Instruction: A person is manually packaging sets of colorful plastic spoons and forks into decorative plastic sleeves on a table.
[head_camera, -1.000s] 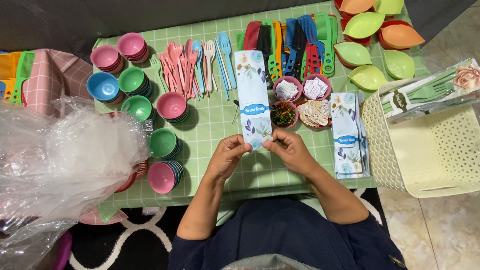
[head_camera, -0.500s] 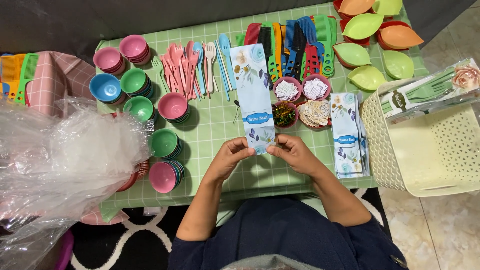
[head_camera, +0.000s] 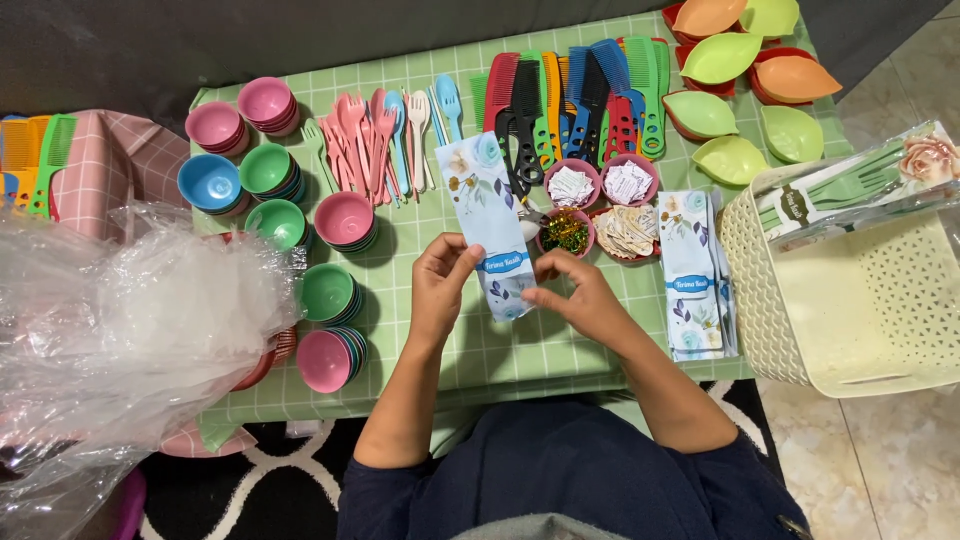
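Both hands, left (head_camera: 440, 283) and right (head_camera: 578, 295), pinch a long, glossy floral-printed paper sleeve (head_camera: 489, 222).

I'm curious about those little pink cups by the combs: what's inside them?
Two pink cups hold small white paper slips, one shiny green-gold twists, one beige tags. Their bottoms are covered, and the floral sleeve overlaps one rim.

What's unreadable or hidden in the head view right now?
- Floral pouch: contents not visible; left hand and right hand cover its lower edges.
- Small pink cups: slips and bits inside too small to identify.
- Cream basket: right side cut off by frame edge.
- Clear plastic sheet: hides bowls beneath.
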